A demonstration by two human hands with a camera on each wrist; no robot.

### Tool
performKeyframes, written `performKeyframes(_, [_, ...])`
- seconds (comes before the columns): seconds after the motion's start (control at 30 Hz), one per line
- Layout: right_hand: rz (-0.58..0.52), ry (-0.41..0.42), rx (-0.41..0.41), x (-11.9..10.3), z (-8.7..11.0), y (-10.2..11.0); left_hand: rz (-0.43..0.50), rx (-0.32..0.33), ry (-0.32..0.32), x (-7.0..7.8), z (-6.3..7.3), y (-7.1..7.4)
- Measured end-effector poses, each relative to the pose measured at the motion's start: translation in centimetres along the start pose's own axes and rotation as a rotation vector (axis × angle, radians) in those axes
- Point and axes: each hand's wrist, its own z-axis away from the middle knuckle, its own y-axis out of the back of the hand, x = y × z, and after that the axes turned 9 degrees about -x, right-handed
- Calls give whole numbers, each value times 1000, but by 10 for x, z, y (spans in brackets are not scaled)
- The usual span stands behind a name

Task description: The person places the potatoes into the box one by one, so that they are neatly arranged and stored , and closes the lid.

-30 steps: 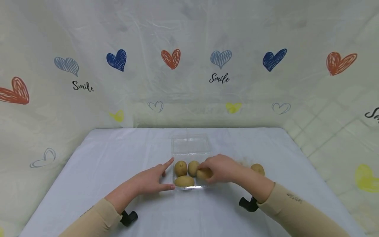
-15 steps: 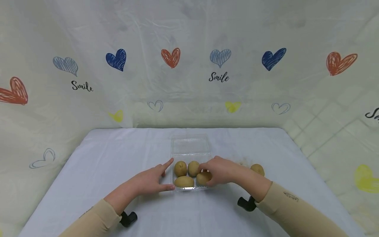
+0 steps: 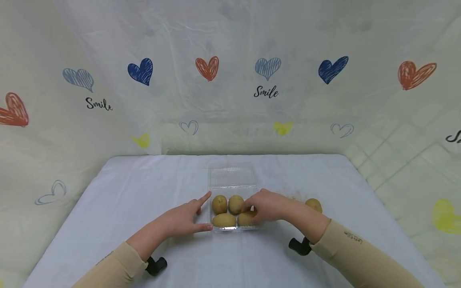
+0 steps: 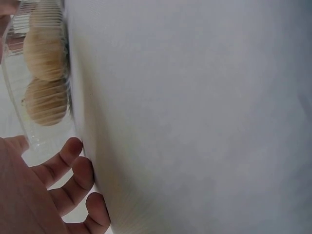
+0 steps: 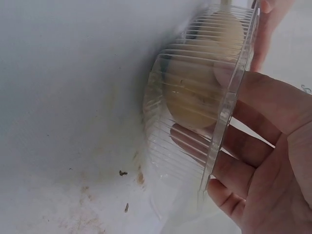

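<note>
Your right hand (image 3: 271, 205) is holding the front-right potato (image 3: 245, 219), thumb and fingers curling about it inside the clear container (image 3: 229, 229) at lower centre of the frame; I am not able to tell how firmly. Your left hand (image 3: 181, 219) is lying unclenched and grasping nothing, thumb and forefinger touching the container's left edge. You are probably settling this potato beside the front-left potato (image 3: 224, 221). The next move is likely calling for letting go and lifting your fingers clear without nudging the back-right potato (image 3: 235, 204). A loose potato (image 3: 313, 205) is lying right of centre, outside the container.
</note>
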Motion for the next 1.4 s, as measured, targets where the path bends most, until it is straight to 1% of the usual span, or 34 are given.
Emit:
performKeyframes(0.33, [32,40,42,3,1,-3,-1,1,2,-1,-1,0])
performKeyframes(0.43, [5,49,45,4,3,-2,1,2,2,-1,0,0])
performKeyframes(0.6, [-55,38,49,7,6,2,-4,8,-3,0,1,0])
performKeyframes(0.73, [-75,63,69,11,10,5,-4,11,-4,0,1,0])
performKeyframes(0.9, [-70,109,102,16,16,9,0,9,-2,0,0,0])
performKeyframes(1.03, [-50,125,128,22,21,11,2,9,-1,-1,0,0])
performKeyframes(1.23, [-41,105,155,33,31,14,0,9,-2,-2,-1,-1])
performKeyframes(1.4, [-99,60,162,41,42,15,7,1,-9,-2,-2,-1])
